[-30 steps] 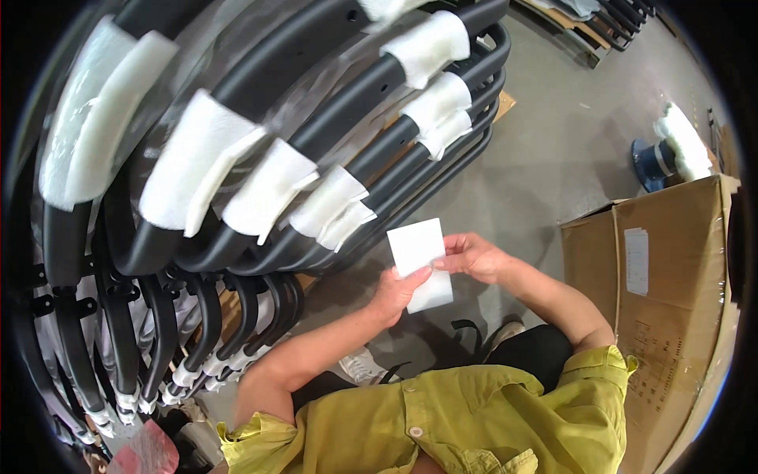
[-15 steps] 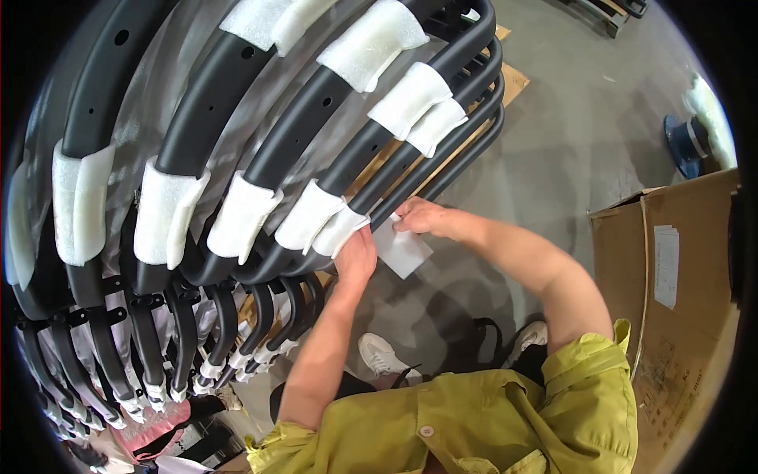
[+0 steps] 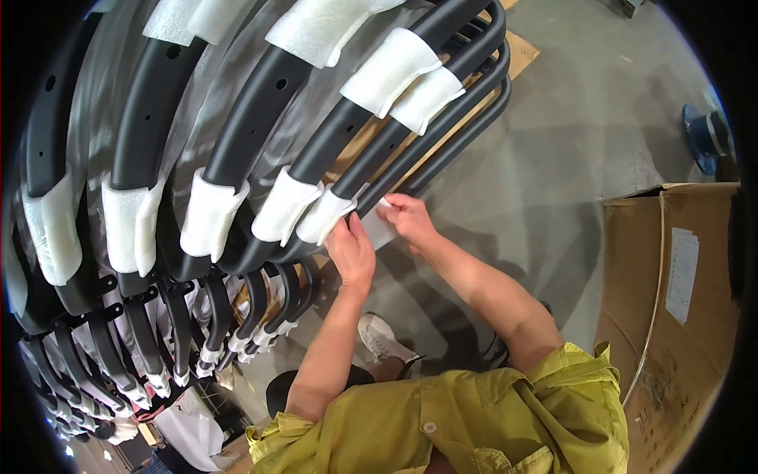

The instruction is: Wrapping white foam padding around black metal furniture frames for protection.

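Note:
A small white foam sheet (image 3: 377, 228) lies against the underside of a black curved metal tube (image 3: 418, 144), partly hidden by the tube and my hands. My right hand (image 3: 408, 222) pinches the sheet's right edge, beside the tube. At the sheet's left side, my left hand (image 3: 352, 254) is closed on it, fingertips up against the tube and close to a neighbouring foam wrap (image 3: 327, 216). Several more black tubes stand in a row to the left, each with white foam wraps (image 3: 286, 207) round its lower and upper parts.
A big cardboard box (image 3: 632, 261) stands on my right. Farther off on the grey floor is a blue spool-like object (image 3: 701, 138). Lower left, a second row of black tubes (image 3: 213, 316) carries small white wraps. Cardboard (image 3: 521, 54) shows beyond the tubes.
Both hands have moved up and left, nearer the tube. The foam sheet, hanging in plain view before, is now tucked closer under the tube. My view has shifted slightly.

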A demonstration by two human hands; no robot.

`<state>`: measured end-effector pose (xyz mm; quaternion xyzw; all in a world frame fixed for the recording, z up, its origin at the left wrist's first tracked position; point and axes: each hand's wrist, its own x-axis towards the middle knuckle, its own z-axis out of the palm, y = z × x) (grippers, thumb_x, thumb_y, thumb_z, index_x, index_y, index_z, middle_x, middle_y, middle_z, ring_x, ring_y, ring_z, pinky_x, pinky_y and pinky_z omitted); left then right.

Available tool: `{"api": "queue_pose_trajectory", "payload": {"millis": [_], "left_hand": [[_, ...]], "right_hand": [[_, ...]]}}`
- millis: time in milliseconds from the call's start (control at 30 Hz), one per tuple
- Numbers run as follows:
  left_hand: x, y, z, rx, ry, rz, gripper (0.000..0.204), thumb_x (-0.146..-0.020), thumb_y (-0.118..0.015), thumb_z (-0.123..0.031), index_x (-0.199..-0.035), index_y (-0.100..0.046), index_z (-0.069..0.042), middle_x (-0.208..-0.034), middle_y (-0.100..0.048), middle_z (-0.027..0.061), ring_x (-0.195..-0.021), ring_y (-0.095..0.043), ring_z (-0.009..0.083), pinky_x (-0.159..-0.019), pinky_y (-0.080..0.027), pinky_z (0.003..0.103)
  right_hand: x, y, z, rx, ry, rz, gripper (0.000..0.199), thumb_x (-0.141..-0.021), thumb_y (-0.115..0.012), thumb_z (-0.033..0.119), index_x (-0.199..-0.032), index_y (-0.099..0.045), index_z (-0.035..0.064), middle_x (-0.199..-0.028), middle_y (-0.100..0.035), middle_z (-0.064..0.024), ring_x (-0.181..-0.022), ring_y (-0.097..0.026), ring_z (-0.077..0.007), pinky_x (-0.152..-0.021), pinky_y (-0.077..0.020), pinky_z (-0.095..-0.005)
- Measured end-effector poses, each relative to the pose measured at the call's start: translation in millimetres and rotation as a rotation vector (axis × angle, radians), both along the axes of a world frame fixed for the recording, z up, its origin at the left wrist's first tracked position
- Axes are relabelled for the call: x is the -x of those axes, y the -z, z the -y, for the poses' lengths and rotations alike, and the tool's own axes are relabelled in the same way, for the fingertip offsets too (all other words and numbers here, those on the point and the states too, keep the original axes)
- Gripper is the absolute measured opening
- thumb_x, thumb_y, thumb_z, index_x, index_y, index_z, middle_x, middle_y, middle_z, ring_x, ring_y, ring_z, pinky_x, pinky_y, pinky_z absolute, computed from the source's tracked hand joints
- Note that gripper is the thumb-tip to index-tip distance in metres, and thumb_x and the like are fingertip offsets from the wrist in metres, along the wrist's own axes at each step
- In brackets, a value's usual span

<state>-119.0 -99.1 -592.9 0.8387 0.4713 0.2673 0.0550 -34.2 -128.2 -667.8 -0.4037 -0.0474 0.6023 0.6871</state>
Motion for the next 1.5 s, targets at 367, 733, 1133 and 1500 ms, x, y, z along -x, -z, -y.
{"api": "queue_pose_trajectory", "payload": {"millis": [367,733,1133,1500], "left_hand": [[27.9,2.9,3.9,0.037,-0.042,0.245,0.014,-0.078,-0.058,-0.008,-0.088,-0.061,0.001,-0.081,-0.062,0.0114,-0.074,-0.060,0.0213,-0.068,-0.046,0.029],[38.4,7.6,-14.2,-0.307,0.462,-0.170,0.013,-0.068,-0.065,-0.010,-0.079,-0.061,-0.004,-0.090,-0.052,0.0075,-0.077,-0.054,0.0258,-0.066,-0.044,0.034],[33.3,17.6,-19.8,-0.350,0.405,-0.101,0.024,-0.070,-0.057,-0.003,-0.094,-0.057,-0.007,-0.082,-0.055,0.0118,-0.075,-0.055,0.0290,-0.063,-0.046,0.037],[29.5,17.0,-14.2,-0.218,0.231,-0.097,0.028,-0.072,-0.057,-0.006,-0.100,-0.055,-0.004,-0.087,-0.059,0.0121,-0.080,-0.056,0.0300,-0.071,-0.044,0.038]], "right_hand": [[2.2,7.6,16.1,0.049,-0.305,-0.154,0.020,-0.071,-0.063,0.004,-0.088,-0.058,-0.0034,-0.080,-0.061,-0.0096,-0.071,-0.059,-0.0154,-0.062,-0.0494,-0.0261],[15.6,1.6,7.1,-0.154,-0.203,0.036,0.006,-0.076,-0.054,0.001,-0.075,-0.057,-0.0038,-0.066,-0.058,-0.0093,-0.058,-0.056,-0.0132,-0.052,-0.0460,-0.0229],[4.5,-14.8,26.5,0.026,-0.303,0.260,0.023,-0.079,-0.058,0.018,-0.066,-0.055,-0.0006,-0.054,-0.054,-0.0050,-0.045,-0.049,-0.0088,-0.041,-0.0392,-0.0217],[11.5,-41.1,21.1,0.001,-0.229,0.332,0.026,-0.079,-0.058,0.020,-0.063,-0.054,0.0003,-0.051,-0.051,-0.0040,-0.044,-0.046,-0.0078,-0.041,-0.0367,-0.0209]]}}
